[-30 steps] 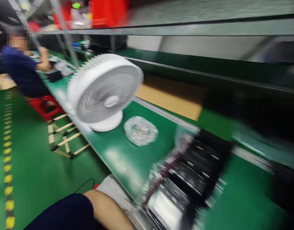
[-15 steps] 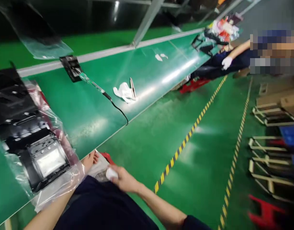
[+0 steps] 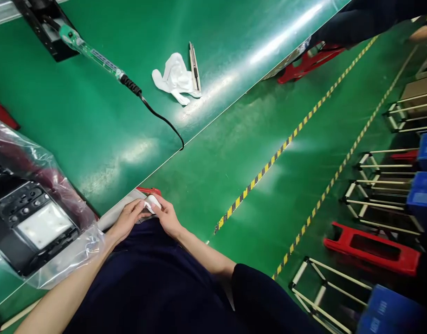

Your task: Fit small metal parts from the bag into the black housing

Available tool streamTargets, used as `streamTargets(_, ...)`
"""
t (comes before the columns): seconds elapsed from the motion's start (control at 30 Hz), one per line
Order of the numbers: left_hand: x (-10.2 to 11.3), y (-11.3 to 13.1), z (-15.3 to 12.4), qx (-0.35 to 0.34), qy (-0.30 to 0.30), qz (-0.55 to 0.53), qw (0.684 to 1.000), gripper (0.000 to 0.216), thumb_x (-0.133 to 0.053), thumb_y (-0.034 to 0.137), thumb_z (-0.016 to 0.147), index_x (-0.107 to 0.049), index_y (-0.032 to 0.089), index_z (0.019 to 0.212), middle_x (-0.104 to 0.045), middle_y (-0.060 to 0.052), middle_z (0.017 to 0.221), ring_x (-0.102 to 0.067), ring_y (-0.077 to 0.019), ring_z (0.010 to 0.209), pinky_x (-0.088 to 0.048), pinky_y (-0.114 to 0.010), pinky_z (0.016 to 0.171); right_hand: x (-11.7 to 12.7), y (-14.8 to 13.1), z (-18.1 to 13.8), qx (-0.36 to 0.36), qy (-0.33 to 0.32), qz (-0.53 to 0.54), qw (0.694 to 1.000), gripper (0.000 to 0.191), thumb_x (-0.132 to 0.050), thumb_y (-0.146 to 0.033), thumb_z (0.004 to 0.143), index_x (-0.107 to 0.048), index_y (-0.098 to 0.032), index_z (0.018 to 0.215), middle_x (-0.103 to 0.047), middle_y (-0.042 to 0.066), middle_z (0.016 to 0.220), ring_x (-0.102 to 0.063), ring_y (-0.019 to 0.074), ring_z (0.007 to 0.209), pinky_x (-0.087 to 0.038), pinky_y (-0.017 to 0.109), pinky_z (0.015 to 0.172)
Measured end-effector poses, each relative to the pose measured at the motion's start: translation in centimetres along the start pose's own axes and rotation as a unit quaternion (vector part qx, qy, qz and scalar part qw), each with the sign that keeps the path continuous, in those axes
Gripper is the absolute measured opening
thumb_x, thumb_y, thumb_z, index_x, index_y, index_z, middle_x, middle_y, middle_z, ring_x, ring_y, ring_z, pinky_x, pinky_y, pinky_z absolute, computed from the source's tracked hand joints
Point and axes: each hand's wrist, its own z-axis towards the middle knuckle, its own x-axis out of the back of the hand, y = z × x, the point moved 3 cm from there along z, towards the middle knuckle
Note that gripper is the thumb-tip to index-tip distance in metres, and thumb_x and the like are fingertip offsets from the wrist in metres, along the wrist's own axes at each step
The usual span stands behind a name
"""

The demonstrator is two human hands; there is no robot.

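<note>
Both hands meet over my lap just below the edge of the green belt (image 3: pixel 95 139). My left hand (image 3: pixel 126 221) and my right hand (image 3: pixel 168 219) together pinch a small white object (image 3: pixel 151 203) between their fingertips. To the left on the belt lies a stack of black trays in a clear plastic bag (image 3: pixel 32 218). Further up the belt rest a white glove (image 3: pixel 174 78), a slim metal tool (image 3: pixel 194 65) beside it, and a green-handled soldering iron (image 3: pixel 91 53) with a black cord running to the belt's edge.
A black holder (image 3: pixel 48 23) sits at the belt's top left. The green floor carries yellow-black striped lines (image 3: pixel 286 144). Red stools (image 3: pixel 373 248), wooden frames and blue crates (image 3: pixel 424 195) stand at right. Another person's dark-clothed legs (image 3: pixel 356 18) show at top right.
The view swung from a white fan on the left, across the belt, then down to my lap. My left hand joined the right on the small white object.
</note>
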Motion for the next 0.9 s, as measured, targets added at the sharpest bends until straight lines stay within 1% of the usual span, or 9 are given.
streamTargets(0.1, 0.5, -0.4, 0.3, -0.006, -0.024, 0.064, 0.998, 0.068, -0.068, 0.073, 0.063, -0.059, 0.011, 0.089, -0.059, -0.007, 0.089, -0.053, -0.0122, 0.082, -0.048, -0.022, 0.073, 0.0, 0.5, 0.2, 0.006, -0.032, -0.021, 0.999, 0.076, -0.073, -0.066, 0.08, -0.057, -0.01, 0.128, -0.049, 0.011, 0.125, -0.046, 0.0245, 0.119, -0.032, 0.036, 0.113)
streamTargets(0.2, 0.9, -0.8, 0.6, -0.016, -0.027, 0.104, 0.994, 0.067, -0.062, 0.075, 0.065, -0.057, 0.011, 0.082, -0.056, -0.006, 0.079, -0.05, -0.0118, 0.071, -0.044, -0.024, 0.065, 0.2, 1.0, 0.0, 0.009, -0.071, -0.023, 0.997, 0.072, -0.069, -0.061, 0.085, -0.052, -0.012, 0.135, -0.045, 0.013, 0.13, -0.046, 0.0259, 0.121, -0.035, 0.039, 0.111)
streamTargets(0.27, 1.1, -1.0, 0.9, -0.031, -0.023, 0.136, 0.99, 0.063, -0.06, 0.073, 0.066, -0.058, 0.011, 0.08, -0.054, -0.004, 0.073, -0.049, -0.0121, 0.065, -0.041, -0.026, 0.063, 0.4, 0.9, -0.3, 0.026, -0.097, -0.035, 0.994, 0.068, -0.067, -0.055, 0.088, -0.048, -0.015, 0.14, -0.042, 0.013, 0.133, -0.045, 0.0252, 0.122, -0.038, 0.038, 0.109)
streamTargets(0.33, 1.3, -1.2, 1.2, -0.055, -0.017, 0.171, 0.984, 0.058, -0.054, 0.069, 0.07, -0.06, 0.012, 0.08, -0.053, -0.004, 0.069, -0.048, -0.0129, 0.062, -0.039, -0.028, 0.062, 0.6, 0.2, -0.5, 0.062, -0.109, -0.07, 0.99, 0.057, -0.064, -0.048, 0.092, -0.049, -0.02, 0.139, -0.042, 0.011, 0.134, -0.045, 0.0233, 0.123, -0.039, 0.035, 0.108)
streamTargets(0.4, 1.4, -1.5, 1.4, -0.088, -0.005, 0.209, 0.974, 0.049, -0.05, 0.061, 0.076, -0.06, 0.013, 0.078, -0.053, -0.003, 0.069, -0.048, -0.0139, 0.065, -0.038, -0.029, 0.065, 0.5, -0.8, -0.8, 0.115, -0.102, -0.128, 0.98, 0.041, -0.063, -0.041, 0.095, -0.057, -0.022, 0.131, -0.042, 0.009, 0.133, -0.043, 0.0223, 0.123, -0.037, 0.032, 0.108)
streamTargets(0.53, 1.3, -2.2, 1.4, -0.141, 0.01, 0.269, 0.953, 0.043, -0.045, 0.055, 0.08, -0.058, 0.015, 0.071, -0.055, -0.007, 0.08, -0.052, -0.0189, 0.081, -0.038, -0.034, 0.078, -0.2, -3.0, -1.4, 0.225, -0.065, -0.258, 0.937, 0.019, -0.059, -0.028, 0.097, -0.068, -0.019, 0.112, -0.048, 0.008, 0.121, -0.048, 0.0193, 0.111, -0.038, 0.028, 0.1)
streamTargets(0.67, 1.3, -2.6, 1.4, -0.154, -0.004, 0.293, 0.944, 0.047, -0.038, 0.057, 0.084, -0.059, 0.016, 0.075, -0.056, -0.008, 0.081, -0.053, -0.0208, 0.083, -0.039, -0.037, 0.081, -0.9, -4.2, -1.5, 0.279, -0.05, -0.33, 0.9, 0.017, -0.052, -0.021, 0.097, -0.068, -0.018, 0.103, -0.053, 0.006, 0.098, -0.049, 0.0155, 0.091, -0.04, 0.023, 0.082)
streamTargets(0.8, 1.1, -2.4, 1.2, -0.159, -0.011, 0.32, 0.934, 0.048, -0.035, 0.056, 0.085, -0.061, 0.015, 0.082, -0.059, -0.01, 0.089, -0.055, -0.0223, 0.09, -0.041, -0.039, 0.087, -1.3, -4.6, -1.3, 0.26, -0.077, -0.358, 0.894, 0.022, -0.046, -0.018, 0.095, -0.067, -0.017, 0.102, -0.052, 0.005, 0.092, -0.049, 0.0149, 0.084, -0.038, 0.023, 0.074)
streamTargets(0.9, 1.1, -2.2, 1.0, -0.167, 0.004, 0.339, 0.926, 0.046, -0.034, 0.053, 0.086, -0.061, 0.015, 0.084, -0.059, -0.01, 0.091, -0.056, -0.0227, 0.091, -0.042, -0.041, 0.089, -1.4, -4.9, -0.9, 0.237, -0.097, -0.371, 0.892, 0.025, -0.043, -0.017, 0.093, -0.067, -0.016, 0.101, -0.052, 0.006, 0.091, -0.049, 0.0151, 0.081, -0.037, 0.024, 0.072)
